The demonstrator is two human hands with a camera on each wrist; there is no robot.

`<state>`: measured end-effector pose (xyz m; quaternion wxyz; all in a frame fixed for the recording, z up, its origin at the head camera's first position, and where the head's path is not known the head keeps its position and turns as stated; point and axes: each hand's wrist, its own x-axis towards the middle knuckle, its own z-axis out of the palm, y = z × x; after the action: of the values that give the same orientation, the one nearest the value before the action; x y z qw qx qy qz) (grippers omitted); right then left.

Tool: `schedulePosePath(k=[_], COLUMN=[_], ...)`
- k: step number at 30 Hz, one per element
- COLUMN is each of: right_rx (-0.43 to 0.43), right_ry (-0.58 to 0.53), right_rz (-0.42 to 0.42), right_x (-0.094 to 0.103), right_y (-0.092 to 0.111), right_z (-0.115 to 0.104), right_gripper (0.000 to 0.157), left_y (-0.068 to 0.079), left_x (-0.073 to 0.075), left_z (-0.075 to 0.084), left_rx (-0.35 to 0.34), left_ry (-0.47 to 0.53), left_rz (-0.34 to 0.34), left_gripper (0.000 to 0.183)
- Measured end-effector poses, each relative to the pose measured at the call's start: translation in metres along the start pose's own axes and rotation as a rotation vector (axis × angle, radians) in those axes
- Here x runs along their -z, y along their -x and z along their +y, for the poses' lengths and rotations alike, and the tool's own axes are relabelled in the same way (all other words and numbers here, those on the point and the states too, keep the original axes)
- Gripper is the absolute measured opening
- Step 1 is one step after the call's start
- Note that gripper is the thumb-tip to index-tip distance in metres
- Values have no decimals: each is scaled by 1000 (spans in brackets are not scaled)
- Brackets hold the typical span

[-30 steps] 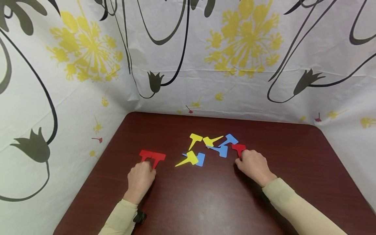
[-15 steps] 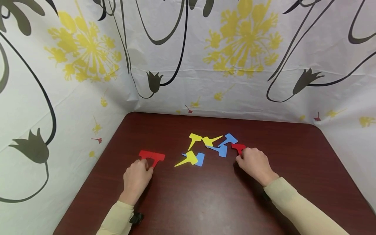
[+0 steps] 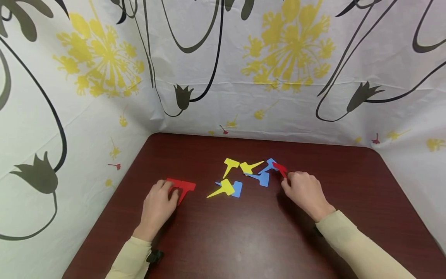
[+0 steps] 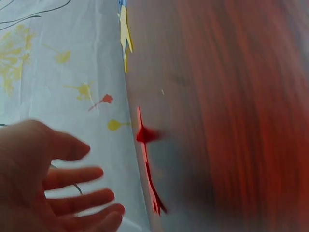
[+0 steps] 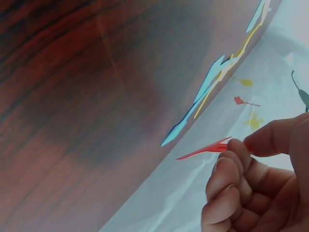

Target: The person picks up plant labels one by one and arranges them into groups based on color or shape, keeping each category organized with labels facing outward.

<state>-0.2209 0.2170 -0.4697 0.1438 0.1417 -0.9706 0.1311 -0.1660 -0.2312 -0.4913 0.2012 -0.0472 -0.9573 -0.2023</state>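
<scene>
In the head view, two red T-shaped plant labels [image 3: 188,186] lie side by side at the left of the dark wooden table. My left hand [image 3: 156,206] is right beside them, its thumb and fingers apart and overlapping their stems. The left wrist view shows that hand's fingers [image 4: 82,200] loosely extended, holding nothing. At the right, my right hand [image 3: 307,194] pinches the stem of a third red plant label [image 3: 280,168] between thumb and fingertips. Its head is tilted up in front of a blue plant label [image 3: 271,163]. The right wrist view shows the pinch on the red label [image 5: 207,148] clearly.
Between the hands lie yellow plant labels [image 3: 231,164] and more blue plant labels [image 3: 264,179]. One yellow label [image 3: 228,187] overlaps a blue label [image 3: 238,190]. A patterned white cloth [image 3: 209,116] hangs around the table [image 3: 237,240] at the back and sides.
My left hand has released the red labels, spreading its fingers and drawing slightly left. My right hand has raised its red label off the table, tilting it over the blue one.
</scene>
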Motion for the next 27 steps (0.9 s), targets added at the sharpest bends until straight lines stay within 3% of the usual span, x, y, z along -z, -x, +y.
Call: schedulePosePath(k=[5,12,20,27], right_rx=[78,114,164,211], right_ry=[1,-15,-53,-49], right_rz=[86,95,101,71], right_x=[1,0,-8,-18], right_y=[0,-6,-15,-19], right_z=[-3,-20,-47,-70], right_gripper=[31,31,35,35], left_y=[-3,-4,-3,-2], left_x=[-2,-1,0,-1], left_z=[-11,-24,-28,-29], left_rx=[-105,-194,-247,-242], left_ry=[15,16,-39,-63], left_rz=[-139,-328,-434,-485], left_gripper=[39,57,60,62])
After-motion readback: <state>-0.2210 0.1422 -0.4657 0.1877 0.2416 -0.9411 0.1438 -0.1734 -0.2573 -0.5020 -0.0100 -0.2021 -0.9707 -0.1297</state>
